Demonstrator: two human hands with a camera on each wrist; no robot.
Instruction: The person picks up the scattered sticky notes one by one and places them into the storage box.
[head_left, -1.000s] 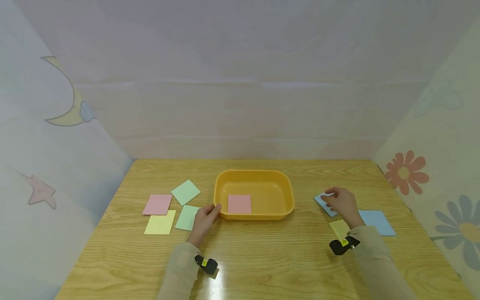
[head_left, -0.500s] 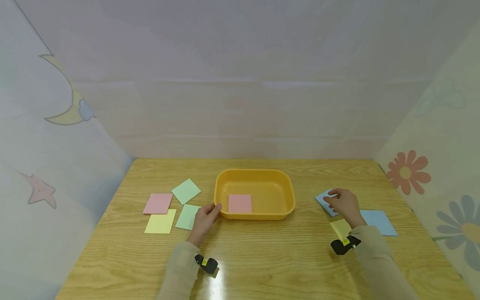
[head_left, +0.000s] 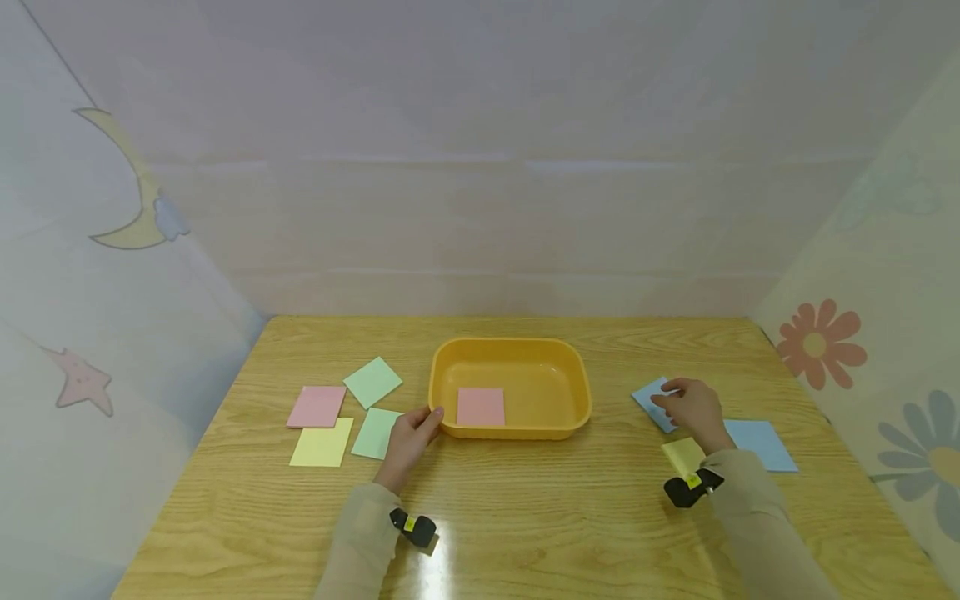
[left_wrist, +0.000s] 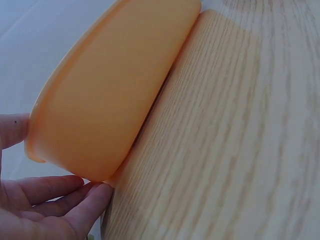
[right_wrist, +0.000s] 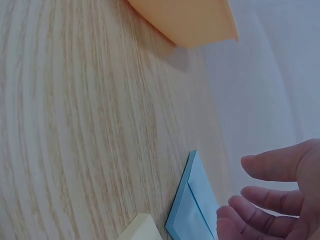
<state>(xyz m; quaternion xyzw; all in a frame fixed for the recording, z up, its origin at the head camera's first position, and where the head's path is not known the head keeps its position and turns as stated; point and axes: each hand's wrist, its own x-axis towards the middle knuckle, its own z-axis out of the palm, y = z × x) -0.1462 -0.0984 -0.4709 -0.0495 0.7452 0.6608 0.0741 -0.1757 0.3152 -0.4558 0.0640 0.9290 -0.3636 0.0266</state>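
Observation:
My left hand (head_left: 408, 446) holds the front left corner of a yellow-orange plastic tray (head_left: 536, 432). In the left wrist view its thumb is against the rim and its fingers touch low on the tray wall (left_wrist: 105, 90). A pink sticky note pad (head_left: 481, 407) lies inside the tray, toward its left. On the right, my right hand (head_left: 693, 410) hovers by a blue sticky note pad (head_left: 650, 398) with its fingers loosely bent. The right wrist view shows a gap between thumb and fingers, nothing held, and the blue pad (right_wrist: 192, 205) on the table; whether the fingertips touch it I cannot tell.
Left of the tray lie a pink pad (head_left: 317, 407), a yellow pad (head_left: 321, 443) and two green pads, one farther back (head_left: 372, 382) and one nearer (head_left: 372, 435). A small yellow pad (head_left: 682, 456) and a second blue pad (head_left: 763, 445) flank my right wrist. Printed cloth surrounds the wooden table (head_left: 525, 517).

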